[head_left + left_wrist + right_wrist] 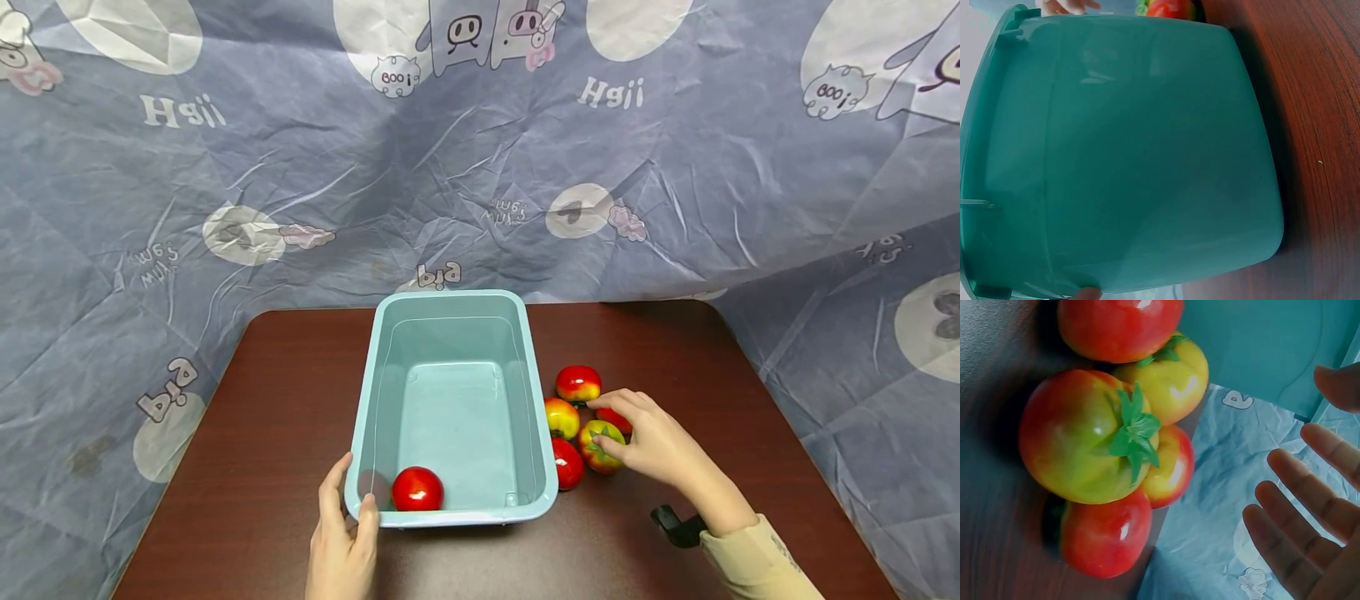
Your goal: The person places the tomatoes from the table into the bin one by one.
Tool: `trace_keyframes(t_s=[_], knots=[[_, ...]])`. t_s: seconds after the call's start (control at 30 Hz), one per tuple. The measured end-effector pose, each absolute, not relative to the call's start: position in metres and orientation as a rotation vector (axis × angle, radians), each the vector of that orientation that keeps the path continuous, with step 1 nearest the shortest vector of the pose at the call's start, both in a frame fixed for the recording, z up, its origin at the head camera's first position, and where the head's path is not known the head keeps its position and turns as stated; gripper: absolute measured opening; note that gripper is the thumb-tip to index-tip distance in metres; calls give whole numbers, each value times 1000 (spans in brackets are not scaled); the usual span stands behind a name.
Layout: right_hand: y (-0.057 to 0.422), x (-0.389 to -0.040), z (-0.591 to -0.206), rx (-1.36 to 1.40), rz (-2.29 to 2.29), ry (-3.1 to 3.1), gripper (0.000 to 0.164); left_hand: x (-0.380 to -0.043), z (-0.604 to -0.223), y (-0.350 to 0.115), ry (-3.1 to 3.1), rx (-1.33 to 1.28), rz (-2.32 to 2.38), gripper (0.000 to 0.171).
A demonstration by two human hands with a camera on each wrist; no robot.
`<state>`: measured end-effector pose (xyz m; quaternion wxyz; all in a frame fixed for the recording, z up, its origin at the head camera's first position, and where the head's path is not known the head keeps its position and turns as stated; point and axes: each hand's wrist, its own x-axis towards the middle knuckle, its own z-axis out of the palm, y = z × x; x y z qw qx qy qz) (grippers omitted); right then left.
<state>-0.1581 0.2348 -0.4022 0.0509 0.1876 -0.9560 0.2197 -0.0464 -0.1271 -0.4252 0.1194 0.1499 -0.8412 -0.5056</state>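
Beside the tub (450,518) held by the left grip (342,542), the loosely spread right grip (654,440) hovers near five tomatoes (1079,440), while only the head view shows a red tomato (417,490) inside the tub.

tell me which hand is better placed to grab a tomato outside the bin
Likely the right hand: it hovers empty close to those tomatoes. The left hand grips the near-left corner of the plastic bin, across from them.
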Motion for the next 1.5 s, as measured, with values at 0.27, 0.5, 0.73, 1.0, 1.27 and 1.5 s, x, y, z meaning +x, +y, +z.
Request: trace_keyframes(t_s=[0.27,0.5,0.73,1.0,1.27,1.5], knots=[[238,-159,-413,544,665,-2941,41,-46,-426,-127,-2455,445,-1476,54],[241,-160,-422,531,660,-2976,43,-46,-426,-127,-2443,427,-1460,54],[243,-160,-429,516,668,-2997,44,-46,-425,-126,-2441,432,-1460,54],[242,-160,-435,498,674,-3012,47,-46,-426,-126,-2443,438,-1431,54],[240,-160,-443,487,641,-3036,53,-46,-428,-127,-2437,442,-1416,54],[238,-160,-450,491,583,-3050,56,-46,-427,-127,-2443,437,-1428,54]])
